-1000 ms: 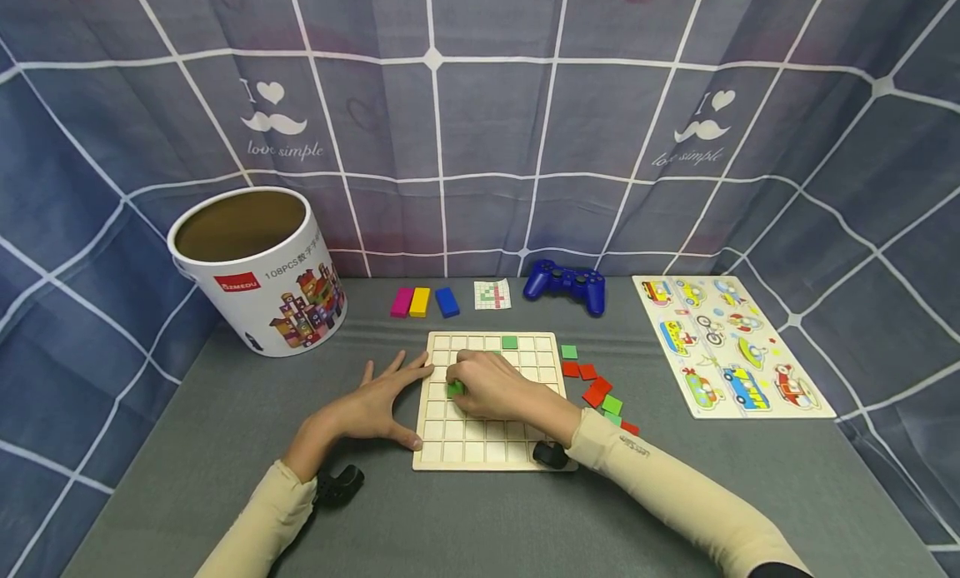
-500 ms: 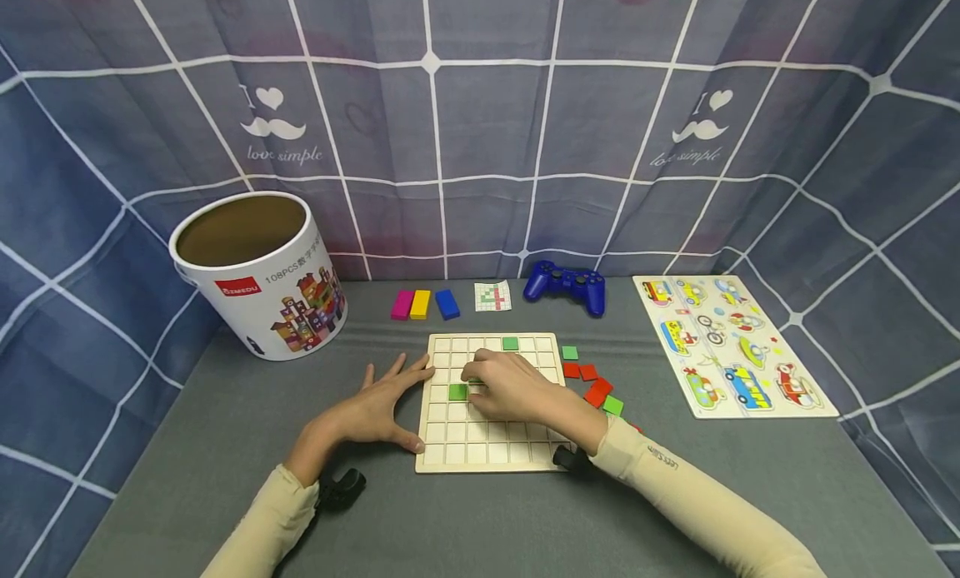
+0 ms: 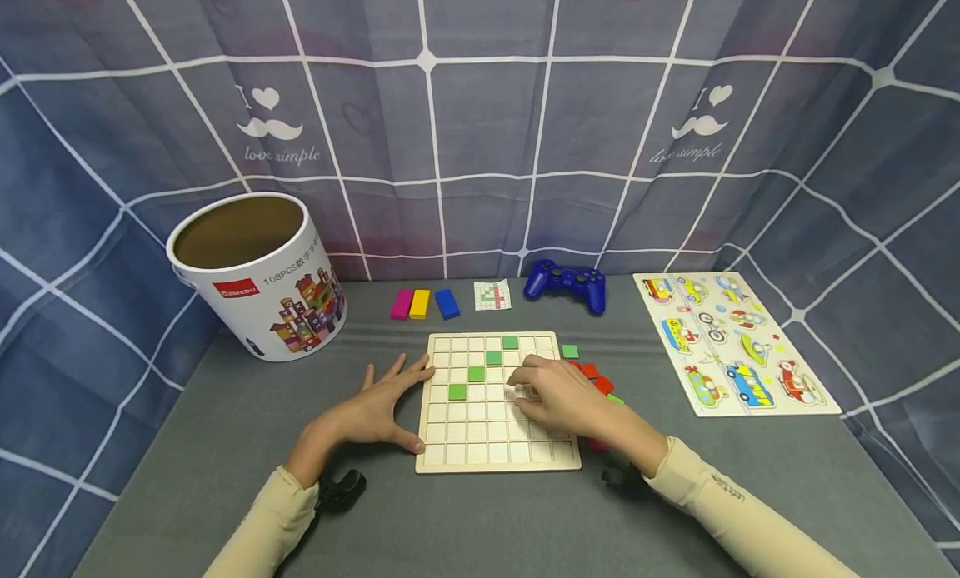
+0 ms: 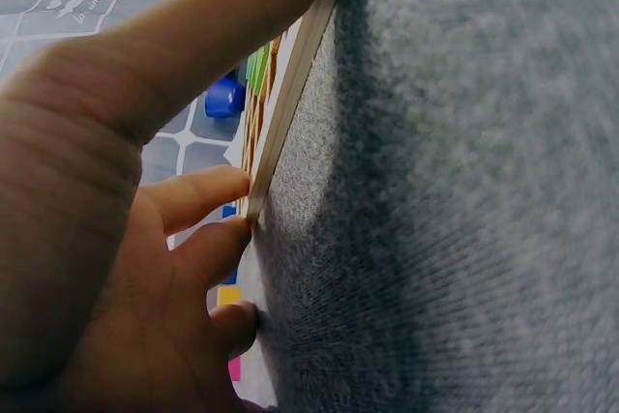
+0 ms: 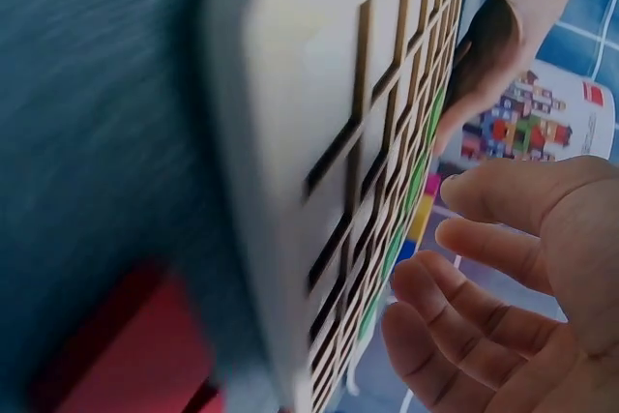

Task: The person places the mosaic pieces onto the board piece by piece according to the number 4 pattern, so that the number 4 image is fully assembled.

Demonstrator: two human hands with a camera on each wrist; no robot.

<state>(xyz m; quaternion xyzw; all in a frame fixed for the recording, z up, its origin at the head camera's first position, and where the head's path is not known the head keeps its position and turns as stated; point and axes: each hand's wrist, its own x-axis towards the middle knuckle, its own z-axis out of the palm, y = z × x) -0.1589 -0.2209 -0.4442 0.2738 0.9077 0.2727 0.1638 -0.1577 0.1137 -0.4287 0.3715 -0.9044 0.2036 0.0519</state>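
A pale wooden grid board (image 3: pixel 498 465) lies on the table, with several green tiles (image 3: pixel 476 374) in its squares along a diagonal. My left hand (image 3: pixel 372 407) has its fingers spread and touches the board's left edge with thumb and fingertips. In the left wrist view, the thumb (image 4: pixel 193 36) and fingers meet the board's side. My right hand (image 3: pixel 564 397) is over the board's right half, fingers loosely bent and apart, holding nothing. Red tiles (image 3: pixel 602 385) and a green tile (image 3: pixel 570 351) lie right of the board; my right hand partly hides this group.
Behind the board are a magenta block (image 3: pixel 402 304), a yellow block (image 3: pixel 419 304), a blue block (image 3: pixel 447 303), a small pattern card (image 3: pixel 492 295) and a blue game controller (image 3: pixel 565 286). A large white bucket (image 3: pixel 258 311) stands left; a vehicle picture board (image 3: pixel 731 345) lies right.
My right hand has let go of the green tiles and moved right across the board. More green tiles now show in the squares. My left hand stays at the board's left edge.
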